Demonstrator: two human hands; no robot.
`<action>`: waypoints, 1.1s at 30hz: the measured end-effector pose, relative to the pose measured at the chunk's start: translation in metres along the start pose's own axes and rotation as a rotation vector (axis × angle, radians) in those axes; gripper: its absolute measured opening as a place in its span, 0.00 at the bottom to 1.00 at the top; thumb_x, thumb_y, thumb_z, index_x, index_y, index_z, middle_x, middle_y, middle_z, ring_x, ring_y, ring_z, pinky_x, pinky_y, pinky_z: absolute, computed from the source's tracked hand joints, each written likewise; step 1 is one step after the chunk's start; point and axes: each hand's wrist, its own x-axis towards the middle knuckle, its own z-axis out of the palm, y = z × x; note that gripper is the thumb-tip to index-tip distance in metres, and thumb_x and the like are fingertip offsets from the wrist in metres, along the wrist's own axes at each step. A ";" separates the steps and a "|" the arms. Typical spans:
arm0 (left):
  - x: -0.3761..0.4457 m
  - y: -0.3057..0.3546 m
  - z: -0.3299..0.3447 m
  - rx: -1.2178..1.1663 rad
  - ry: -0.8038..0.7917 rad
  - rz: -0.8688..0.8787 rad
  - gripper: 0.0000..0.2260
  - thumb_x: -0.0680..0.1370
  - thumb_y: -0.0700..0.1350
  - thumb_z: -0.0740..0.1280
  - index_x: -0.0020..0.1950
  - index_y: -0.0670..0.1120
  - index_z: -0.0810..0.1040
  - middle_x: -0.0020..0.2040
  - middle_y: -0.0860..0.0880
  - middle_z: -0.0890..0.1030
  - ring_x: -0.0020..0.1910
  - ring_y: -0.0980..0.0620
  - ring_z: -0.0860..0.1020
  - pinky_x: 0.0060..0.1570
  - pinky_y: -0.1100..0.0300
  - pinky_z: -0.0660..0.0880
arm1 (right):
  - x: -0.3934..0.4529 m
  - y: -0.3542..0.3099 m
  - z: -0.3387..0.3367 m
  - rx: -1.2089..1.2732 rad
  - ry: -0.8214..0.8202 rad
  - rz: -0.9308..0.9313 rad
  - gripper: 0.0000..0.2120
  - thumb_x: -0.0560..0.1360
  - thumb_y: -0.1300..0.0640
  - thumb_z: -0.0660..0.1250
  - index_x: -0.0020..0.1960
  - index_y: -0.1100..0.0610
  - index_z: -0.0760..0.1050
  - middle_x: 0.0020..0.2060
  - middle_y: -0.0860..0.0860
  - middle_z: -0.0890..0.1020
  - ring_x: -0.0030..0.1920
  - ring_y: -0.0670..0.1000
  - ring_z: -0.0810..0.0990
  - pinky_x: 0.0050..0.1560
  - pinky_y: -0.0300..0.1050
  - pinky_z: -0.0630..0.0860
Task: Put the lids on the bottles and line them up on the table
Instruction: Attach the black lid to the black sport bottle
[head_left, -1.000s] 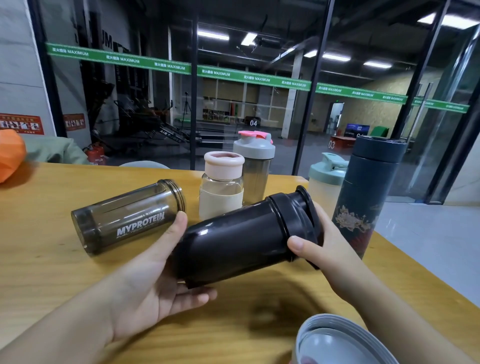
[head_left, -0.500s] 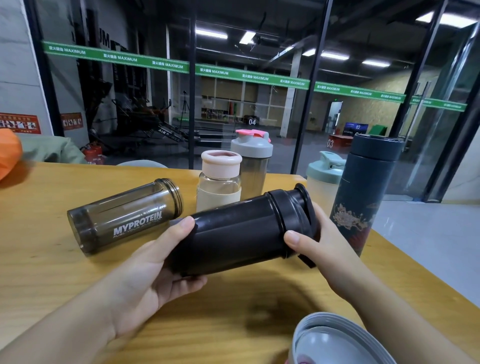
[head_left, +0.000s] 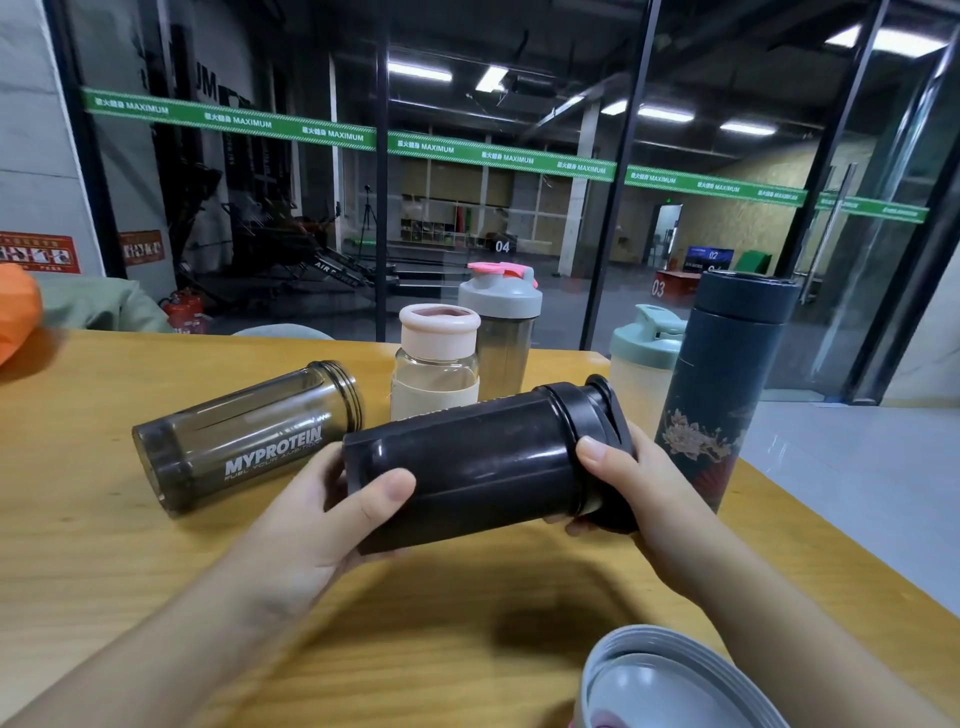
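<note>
Left hand (head_left: 332, 512) wraps the bottom of the black bottle (head_left: 467, 462), right hand (head_left: 631, 486) grips its black lid (head_left: 597, 415), bottle held sideways above the wooden table (head_left: 104, 545), see-through bottle (head_left: 244, 434) lying beside it

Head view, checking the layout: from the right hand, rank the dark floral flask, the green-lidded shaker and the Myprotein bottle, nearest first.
1. dark floral flask: upright, just beside the right hand, toward the table's right edge.
2. green-lidded shaker: upright, behind the hand.
3. Myprotein bottle: on its side, lidless, far left.
</note>
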 end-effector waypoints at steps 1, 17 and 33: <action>-0.001 0.001 0.000 0.079 -0.002 0.042 0.37 0.49 0.68 0.77 0.55 0.57 0.78 0.54 0.52 0.84 0.53 0.53 0.82 0.51 0.53 0.79 | 0.000 -0.001 0.000 0.016 -0.012 0.013 0.35 0.59 0.38 0.69 0.61 0.55 0.71 0.41 0.55 0.85 0.38 0.56 0.84 0.34 0.45 0.78; 0.001 -0.008 0.011 -0.408 -0.007 -0.076 0.48 0.42 0.49 0.85 0.61 0.43 0.75 0.54 0.41 0.83 0.52 0.42 0.83 0.46 0.49 0.81 | 0.006 -0.010 0.000 0.666 0.042 0.030 0.47 0.40 0.41 0.84 0.55 0.59 0.78 0.50 0.57 0.85 0.46 0.55 0.85 0.39 0.40 0.81; 0.005 -0.016 0.009 0.745 -0.052 0.281 0.40 0.57 0.79 0.60 0.65 0.65 0.60 0.63 0.75 0.63 0.63 0.78 0.60 0.59 0.79 0.58 | -0.004 -0.014 0.003 0.163 0.040 -0.109 0.39 0.52 0.40 0.81 0.57 0.54 0.74 0.54 0.54 0.83 0.56 0.54 0.82 0.51 0.46 0.79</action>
